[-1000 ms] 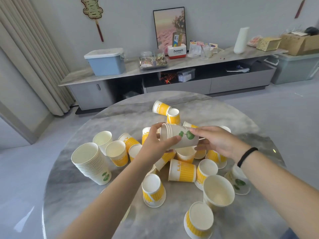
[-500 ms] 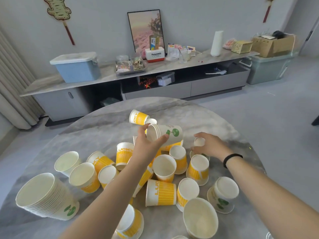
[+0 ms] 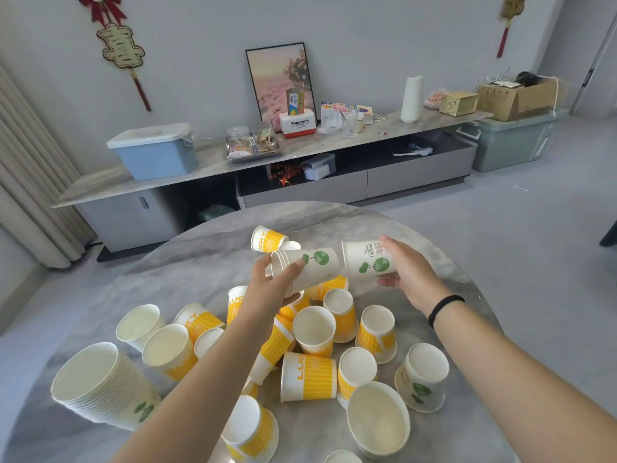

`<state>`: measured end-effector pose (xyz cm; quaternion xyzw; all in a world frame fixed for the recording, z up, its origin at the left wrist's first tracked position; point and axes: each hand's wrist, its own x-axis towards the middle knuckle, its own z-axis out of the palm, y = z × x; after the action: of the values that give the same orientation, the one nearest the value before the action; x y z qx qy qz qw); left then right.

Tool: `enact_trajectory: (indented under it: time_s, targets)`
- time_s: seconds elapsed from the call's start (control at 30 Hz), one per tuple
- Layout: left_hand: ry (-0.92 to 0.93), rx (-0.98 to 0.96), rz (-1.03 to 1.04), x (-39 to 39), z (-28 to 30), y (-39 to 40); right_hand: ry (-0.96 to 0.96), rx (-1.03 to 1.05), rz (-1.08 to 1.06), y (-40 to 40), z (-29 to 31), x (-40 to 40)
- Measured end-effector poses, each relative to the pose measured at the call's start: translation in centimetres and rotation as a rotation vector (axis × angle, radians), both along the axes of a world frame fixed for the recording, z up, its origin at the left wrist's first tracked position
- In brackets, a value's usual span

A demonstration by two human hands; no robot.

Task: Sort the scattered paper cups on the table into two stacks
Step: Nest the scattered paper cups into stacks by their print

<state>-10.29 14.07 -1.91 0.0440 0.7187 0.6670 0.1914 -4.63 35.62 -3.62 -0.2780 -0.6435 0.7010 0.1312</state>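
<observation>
My left hand [image 3: 272, 285] holds a short nested stack of white green-tree cups [image 3: 309, 267] sideways above the pile, rims pointing left. My right hand [image 3: 405, 270] grips a single green-tree cup [image 3: 365, 262] just to the right of that stack, its rim facing the stack's base. A tall stack of green-tree cups [image 3: 103, 385] lies tilted at the table's near left. Several yellow-striped cups [image 3: 309, 375] lie scattered, upright, upturned or on their sides, across the round marble table [image 3: 207, 262]. One more green-tree cup [image 3: 422, 377] stands upside down at the right.
A large empty white cup [image 3: 379, 417] sits at the near edge. Beyond the table a long low cabinet [image 3: 300, 188] carries a blue storage box [image 3: 155, 150], a tray and small items. Grey floor lies to the right.
My right hand has lifted a green-tree cup from the table and brought it up beside the stack in my left hand. The camera has shifted, so the tall stack appears nearer.
</observation>
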Motion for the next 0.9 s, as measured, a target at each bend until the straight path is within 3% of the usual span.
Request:
enact_trajectory:
  time_s: [0.17, 0.3, 0.47, 0.57, 0.63, 0.77, 0.9]
  targets:
    - [-0.053, 0.068, -0.161, 1.9, 0.8, 0.9, 0.052, -0.166, 0.322, -2.0, 1.0, 1.7]
    - [-0.138, 0.129, -0.269, 3.6, 1.2, 2.2, 0.039, -0.052, 0.452, -2.2, 2.1, 3.9]
    - [-0.224, 0.117, -0.140, 5.8, 1.4, 2.7, -0.040, 0.154, 0.520, -1.1, 2.8, 7.5]
    - [-0.169, 0.065, 0.001, 6.6, 1.1, 2.2, -0.215, 0.614, 0.385, 0.0, 1.0, 9.2]
    - [-0.099, 0.021, 0.033, 7.1, 0.7, 1.8, -0.373, 0.891, 0.426, 0.8, -0.8, 9.8]
    - [-0.076, -0.019, 0.046, 8.4, 0.4, 1.2, -0.527, 0.924, 0.616, 0.1, -2.9, 11.1]
    - [-0.111, -0.017, 0.071, 9.0, 0.4, 0.5, -0.485, 0.991, 0.565, -0.6, -3.1, 10.9]
